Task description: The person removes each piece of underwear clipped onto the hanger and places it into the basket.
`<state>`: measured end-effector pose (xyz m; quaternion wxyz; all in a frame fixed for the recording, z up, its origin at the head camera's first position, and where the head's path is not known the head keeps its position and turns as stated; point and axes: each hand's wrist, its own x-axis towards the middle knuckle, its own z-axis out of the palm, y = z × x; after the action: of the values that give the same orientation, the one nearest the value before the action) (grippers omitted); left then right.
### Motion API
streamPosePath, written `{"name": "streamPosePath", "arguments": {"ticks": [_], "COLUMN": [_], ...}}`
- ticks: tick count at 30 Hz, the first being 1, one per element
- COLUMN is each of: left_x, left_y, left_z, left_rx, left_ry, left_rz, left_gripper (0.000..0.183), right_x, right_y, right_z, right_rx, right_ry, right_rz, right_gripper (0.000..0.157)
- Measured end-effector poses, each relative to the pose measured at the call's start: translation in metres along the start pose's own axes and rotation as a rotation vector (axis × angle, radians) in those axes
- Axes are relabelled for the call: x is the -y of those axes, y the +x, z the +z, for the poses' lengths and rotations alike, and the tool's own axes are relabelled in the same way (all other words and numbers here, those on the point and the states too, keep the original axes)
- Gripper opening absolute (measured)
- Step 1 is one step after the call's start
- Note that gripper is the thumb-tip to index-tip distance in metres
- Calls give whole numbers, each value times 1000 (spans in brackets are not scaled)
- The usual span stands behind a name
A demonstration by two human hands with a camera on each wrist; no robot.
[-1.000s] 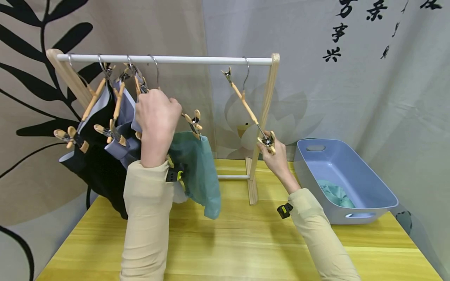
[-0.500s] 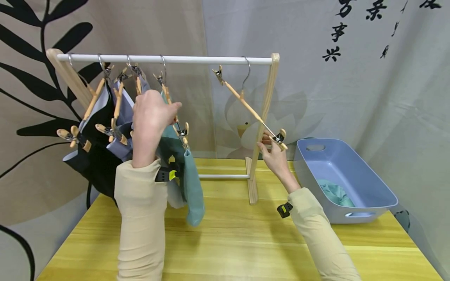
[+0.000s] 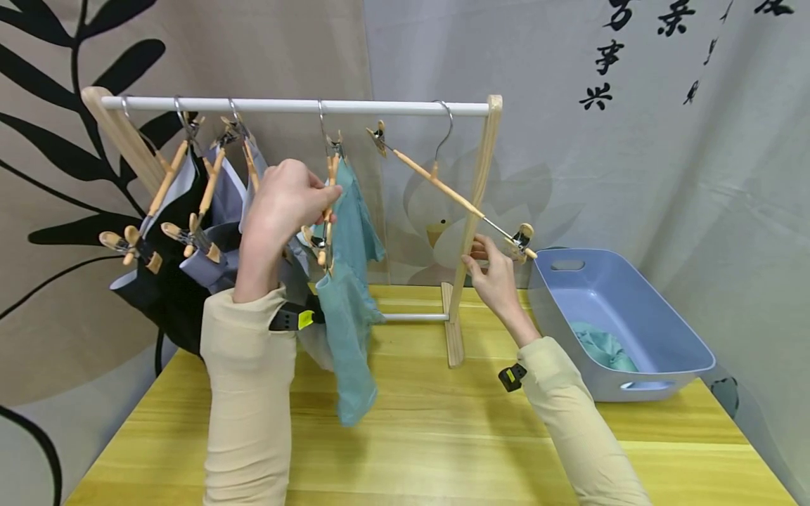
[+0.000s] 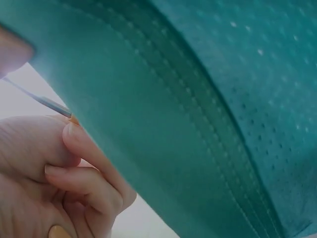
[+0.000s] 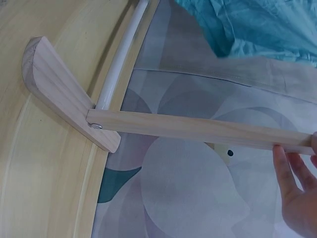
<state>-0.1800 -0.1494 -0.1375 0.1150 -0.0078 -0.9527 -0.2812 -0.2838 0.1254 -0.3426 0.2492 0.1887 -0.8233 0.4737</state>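
My left hand [image 3: 281, 204] pinches the wooden bar of a clip hanger [image 3: 333, 169] that hooks over the white rail. From its clips hangs a teal garment [image 3: 354, 309]; close up in the left wrist view, stitched seams and small perforations show in the cloth. Fingers and thumb of my right hand [image 3: 496, 277] grip the right post [image 5: 198, 129] of the wooden rack, low on its length. Just above that hand slants a bare clip hanger [image 3: 436, 181], its near clip reaching past the post.
Left of my left hand, several hangers carry dark and lavender garments [image 3: 215, 260], partly behind my arm. A blue basket [image 3: 633, 309] with a crumpled teal cloth [image 3: 604, 348] inside stands at the right of the wooden table [image 3: 430, 436]. Fabric backdrops rise behind the rack.
The teal garment's hanger has slid right along the rail and turned, so its near clip points towards me. The bare hanger has swung, its near clip going right. My right hand has moved onto the post.
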Motion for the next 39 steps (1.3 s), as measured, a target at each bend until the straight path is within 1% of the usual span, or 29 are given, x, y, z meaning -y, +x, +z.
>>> {"name": "streamPosePath", "arguments": {"ticks": [3, 12, 16, 19, 25, 29, 31, 36, 39], "left_x": [-2, -5, -6, -9, -13, -17, -19, -23, -22], "left_y": [0, -1, -4, -7, -14, -20, -23, -30, -33], "left_z": [1, 1, -1, -2, -5, -5, -4, -2, -1], "left_rx": [0, -62, -115, -145, -174, -172, -163, -120, -100], "left_ry": [-1, 7, 34, 35, 22, 35, 45, 64, 63], "left_rz": [0, 30, 32, 33, 54, 69, 67, 52, 63], "left_gripper": [35, 37, 37, 39, 45, 51, 50, 47, 47], "right_x": [0, 2, 2, 1, 1, 1, 1, 0, 0], "right_y": [0, -1, -1, 0, -1, -1, -1, -1, 0], "right_z": [0, -1, -1, -1, -1, -1, -1, 0, 0], "right_rx": [4, 6, 7, 6, 12, 11, 9, 8, 9], "right_ry": [6, -2, -2, 3, 8, 1, -4, -7, -3], "right_rz": [9, 17, 21, 24, 32, 26, 23, 21, 21], "right_gripper": [37, 38, 38, 37, 38, 38, 38, 38, 37]}}
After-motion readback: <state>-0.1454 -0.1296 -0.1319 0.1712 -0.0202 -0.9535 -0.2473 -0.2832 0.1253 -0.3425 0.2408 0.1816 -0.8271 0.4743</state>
